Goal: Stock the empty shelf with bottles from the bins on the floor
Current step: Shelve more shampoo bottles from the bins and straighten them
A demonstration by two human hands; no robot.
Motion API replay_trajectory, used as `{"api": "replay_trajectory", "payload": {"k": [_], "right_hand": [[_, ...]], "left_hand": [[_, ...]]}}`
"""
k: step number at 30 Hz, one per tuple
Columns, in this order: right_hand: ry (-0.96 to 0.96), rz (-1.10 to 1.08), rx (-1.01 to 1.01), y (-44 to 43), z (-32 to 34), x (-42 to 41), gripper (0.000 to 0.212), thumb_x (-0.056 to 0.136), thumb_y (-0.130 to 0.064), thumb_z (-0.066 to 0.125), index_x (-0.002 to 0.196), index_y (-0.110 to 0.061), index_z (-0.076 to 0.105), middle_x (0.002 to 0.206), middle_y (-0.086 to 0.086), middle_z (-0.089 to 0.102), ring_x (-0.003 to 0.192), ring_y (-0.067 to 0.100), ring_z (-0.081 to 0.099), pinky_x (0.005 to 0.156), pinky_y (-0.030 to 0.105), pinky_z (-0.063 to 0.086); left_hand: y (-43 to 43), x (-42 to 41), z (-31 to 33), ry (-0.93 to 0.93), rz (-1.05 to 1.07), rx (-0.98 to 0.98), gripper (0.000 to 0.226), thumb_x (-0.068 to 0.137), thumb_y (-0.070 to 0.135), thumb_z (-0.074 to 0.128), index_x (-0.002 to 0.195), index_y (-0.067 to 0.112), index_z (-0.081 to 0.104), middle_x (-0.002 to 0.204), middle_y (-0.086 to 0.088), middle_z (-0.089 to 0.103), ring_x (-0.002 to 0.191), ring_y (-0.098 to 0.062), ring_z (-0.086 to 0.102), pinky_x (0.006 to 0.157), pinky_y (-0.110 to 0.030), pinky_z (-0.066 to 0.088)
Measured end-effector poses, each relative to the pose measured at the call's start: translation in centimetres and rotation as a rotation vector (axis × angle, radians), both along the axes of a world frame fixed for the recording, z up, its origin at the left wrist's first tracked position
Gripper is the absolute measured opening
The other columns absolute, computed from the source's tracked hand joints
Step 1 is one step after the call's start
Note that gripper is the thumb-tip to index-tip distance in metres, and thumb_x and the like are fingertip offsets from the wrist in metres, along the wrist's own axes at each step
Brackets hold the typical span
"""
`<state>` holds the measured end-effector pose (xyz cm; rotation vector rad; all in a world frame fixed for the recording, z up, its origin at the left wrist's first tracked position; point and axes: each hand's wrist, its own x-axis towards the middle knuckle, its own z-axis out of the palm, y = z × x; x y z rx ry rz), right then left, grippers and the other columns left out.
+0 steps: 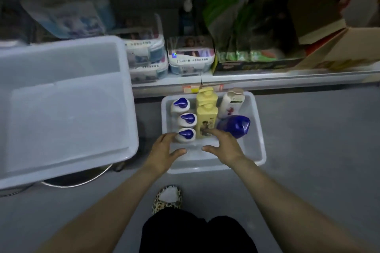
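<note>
- Left hand [164, 148]: lower centre of the frame, grip apart, fingers spread and holding nothing; fingertips just beside the nearest white bottle, contact not discernible.
- Right hand [223, 147]: just right of the left hand, grip likewise apart, fingers spread, nothing held; fingertips at the foot of the nearer yellow bottle, contact not discernible.
- Small clear bin [259, 129]: centre of the frame, on the floor, both hands over its near end.
- White bottles with blue caps, three, upright in a column along the bin's left side: far [181, 104], middle [188, 118], nearest [186, 134].
- Yellow bottles, two, upright in the bin's middle: far [206, 95], nearer [206, 121].
- White bottle with beige cap [232, 102]: far right corner of the bin.
- Blue bottle [234, 126]: lying on its side at the bin's right, touching the nearer yellow bottle.
- Large clear bin [61, 57]: left of the frame, well above floor level.
- Shelf [267, 80]: across the upper frame behind the small bin, carrying boxed goods [190, 57], green packages [236, 26] and a cardboard box [339, 51].
- Grey floor [308, 150].
- Leopard-print slipper [167, 199]: bottom centre.
</note>
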<state>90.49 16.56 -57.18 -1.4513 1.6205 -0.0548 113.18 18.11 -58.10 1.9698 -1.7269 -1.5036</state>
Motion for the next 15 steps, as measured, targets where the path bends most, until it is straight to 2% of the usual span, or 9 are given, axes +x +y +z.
{"api": "replay_trajectory", "payload": {"k": [3, 5, 7, 9, 12, 15], "right_hand": [[-0.081, 0.009, -0.026, -0.5, -5.9, 0.0, 0.062, 0.083, -0.030, 0.081, 0.139, -0.024, 0.056, 0.137, -0.003, 0.062, 0.127, 0.015, 0.056, 0.104, 0.032, 0.046], [-0.139, 0.008, -0.053, -0.9, -9.3, -0.1, 0.058, 0.084, -0.027, 0.081, 0.136, -0.025, 0.058, 0.133, -0.006, 0.063, 0.124, 0.013, 0.058, 0.099, 0.027, 0.046], [-0.200, -0.003, -0.067, -1.3, -11.7, -0.3, 0.054, 0.084, -0.026, 0.080, 0.134, -0.028, 0.060, 0.131, -0.008, 0.064, 0.122, 0.013, 0.059, 0.100, 0.031, 0.049], [-0.267, -0.019, -0.064, -1.6, -13.5, -0.4, 0.050, 0.086, -0.024, 0.079, 0.132, -0.031, 0.062, 0.130, -0.012, 0.064, 0.122, 0.011, 0.058, 0.103, 0.034, 0.050], [-0.368, -0.074, -0.082, -1.5, -15.0, -0.3, 0.049, 0.086, -0.022, 0.078, 0.132, -0.032, 0.064, 0.129, -0.016, 0.066, 0.123, 0.005, 0.058, 0.105, 0.030, 0.049], [-0.454, -0.126, -0.088, -0.8, -15.1, 0.0, 0.048, 0.087, -0.022, 0.076, 0.133, -0.032, 0.065, 0.127, -0.017, 0.067, 0.122, 0.001, 0.058, 0.104, 0.027, 0.048]], "left_hand": [[-1.3, -0.2, -5.7, 0.093, 0.029, -0.022, 0.064, 0.082, 0.030, 0.079, 0.138, 0.023, 0.049, 0.139, 0.001, 0.047, 0.126, -0.014, 0.046, 0.098, -0.022, 0.033], [-2.0, -0.4, -8.9, 0.173, 0.063, -0.045, 0.060, 0.079, 0.027, 0.081, 0.130, 0.032, 0.050, 0.132, 0.010, 0.049, 0.118, -0.003, 0.048, 0.096, -0.020, 0.036], [-2.4, -0.6, -11.4, 0.249, 0.085, -0.058, 0.057, 0.076, 0.024, 0.083, 0.122, 0.038, 0.052, 0.124, 0.020, 0.054, 0.111, 0.010, 0.051, 0.092, -0.014, 0.039], [-2.6, -0.8, -13.2, 0.304, 0.102, -0.073, 0.054, 0.075, 0.022, 0.084, 0.118, 0.038, 0.055, 0.118, 0.023, 0.061, 0.109, 0.010, 0.055, 0.090, -0.014, 0.044], [-2.7, -0.8, -14.4, 0.355, 0.148, -0.089, 0.053, 0.073, 0.021, 0.085, 0.116, 0.038, 0.059, 0.115, 0.023, 0.065, 0.109, 0.004, 0.059, 0.087, -0.016, 0.049], [-2.3, -0.8, -14.0, 0.368, 0.198, -0.096, 0.052, 0.073, 0.024, 0.085, 0.114, 0.040, 0.060, 0.113, 0.022, 0.066, 0.106, 0.005, 0.060, 0.083, -0.016, 0.054]]}}
